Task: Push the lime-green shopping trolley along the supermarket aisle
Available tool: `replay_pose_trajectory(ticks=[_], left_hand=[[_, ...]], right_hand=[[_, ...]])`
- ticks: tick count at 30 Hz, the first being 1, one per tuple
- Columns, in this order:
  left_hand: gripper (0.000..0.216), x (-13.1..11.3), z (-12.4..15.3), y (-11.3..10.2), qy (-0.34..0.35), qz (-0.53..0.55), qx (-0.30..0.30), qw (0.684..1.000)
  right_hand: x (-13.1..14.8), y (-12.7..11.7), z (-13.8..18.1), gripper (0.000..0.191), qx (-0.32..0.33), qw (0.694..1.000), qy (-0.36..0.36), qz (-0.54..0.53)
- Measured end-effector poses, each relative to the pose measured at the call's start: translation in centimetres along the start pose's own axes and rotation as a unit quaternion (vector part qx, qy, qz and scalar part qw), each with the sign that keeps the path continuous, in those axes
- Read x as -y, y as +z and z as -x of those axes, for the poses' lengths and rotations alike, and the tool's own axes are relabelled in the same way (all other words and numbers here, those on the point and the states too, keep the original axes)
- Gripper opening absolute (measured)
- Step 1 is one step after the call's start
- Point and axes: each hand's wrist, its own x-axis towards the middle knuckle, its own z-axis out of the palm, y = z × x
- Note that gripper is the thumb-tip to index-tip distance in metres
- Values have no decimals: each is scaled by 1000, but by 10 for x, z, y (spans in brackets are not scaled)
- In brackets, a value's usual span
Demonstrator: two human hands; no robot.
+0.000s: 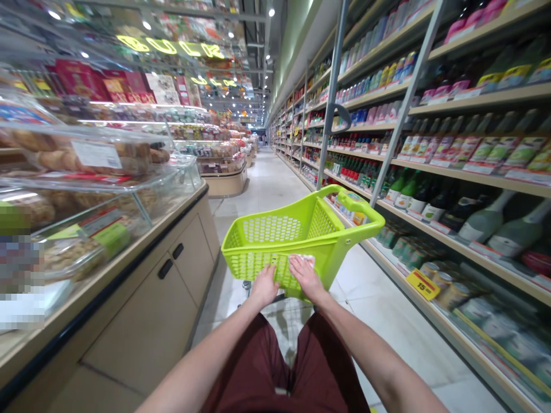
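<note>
A lime-green plastic shopping cart (279,252) with perforated sides stands crosswise in front of me, its handle towards the right. My right hand (306,276) presses a white cloth (309,261) against the near side panel. The cloth is crumpled and mostly covered by the fingers, which lie close together. Just left of it, my left hand (264,285) grips the lower near side of the cart, fingertips against the mesh. Part of that grip is hidden behind the hand itself. Below the basket, a wheel and some of the frame show.
On the left runs a display counter (172,292) with packaged food in clear cases. Shelves (469,178) of bottles and cans line the right side, with a yellow price tag (423,284) low down. A tiled aisle (267,166) stretches ahead between them.
</note>
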Motion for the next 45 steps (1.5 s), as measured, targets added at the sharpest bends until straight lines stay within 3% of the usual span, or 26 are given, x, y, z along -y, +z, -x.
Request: replay_pose_trajectory(ticks=[5,8,11,16,19,23,26,28,32,35,42,45], left_hand=[[57,28,-2,-4,-53,-21,-14,998],[60,37,-1,-6,-57,-20,-27,998],[62,46,2,-7,-43,-23,-32,998],[63,69,6,-6,-48,-26,-26,998],[63,83,7,-6,-63,-26,-20,997],[63,96,7,-8,-92,-28,-15,995],[63,100,9,-10,-106,-24,-8,994],[64,102,12,-13,-105,-21,-6,994],[62,109,19,-20,-106,-21,-8,994],[62,116,20,-25,-114,-19,-14,993],[63,120,18,-24,-139,-14,-20,990],[63,120,21,-27,-135,-22,-12,991]], right_hand=[[8,-16,-54,38,-37,999,-3,-15],[13,-8,-82,40,-51,999,13,-14],[23,19,-81,39,-13,999,-25,-18],[47,58,-44,34,74,994,-72,-21],[58,59,-50,33,77,993,-80,-28],[67,50,-104,37,13,996,-73,-43],[74,57,-134,38,11,997,-72,-40],[78,70,-131,37,37,995,-80,-37],[84,97,-91,34,100,990,-91,-35],[85,99,-79,32,120,987,-101,-42],[104,75,-152,35,42,992,-106,-62],[106,90,-146,34,71,991,-103,-51]])
